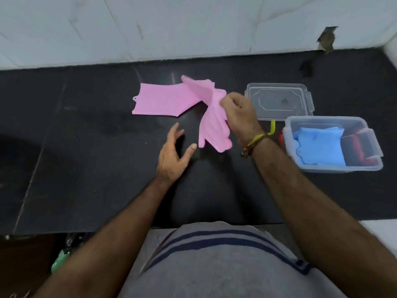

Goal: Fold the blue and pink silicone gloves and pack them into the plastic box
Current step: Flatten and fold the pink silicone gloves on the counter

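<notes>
My right hand (pixel 238 112) grips a pink silicone glove (pixel 212 130) near its middle and holds it above the black counter, fingers hanging down toward me. A second pink glove (pixel 163 100) lies flat on the counter behind it, cuff to the left, its finger end partly hidden by the raised glove. My left hand (pixel 174 155) hovers open just below and left of the hanging glove, touching nothing. The clear plastic box (pixel 373 166) stands at the right with folded blue gloves (pixel 320 145) inside.
The box's clear lid (pixel 279 102) lies flat behind the box. Something red (pixel 281 136) shows at the box's left side and through its wall. A white tiled wall (pixel 193 29) backs the black counter (pixel 86 147), whose front edge runs near my torso.
</notes>
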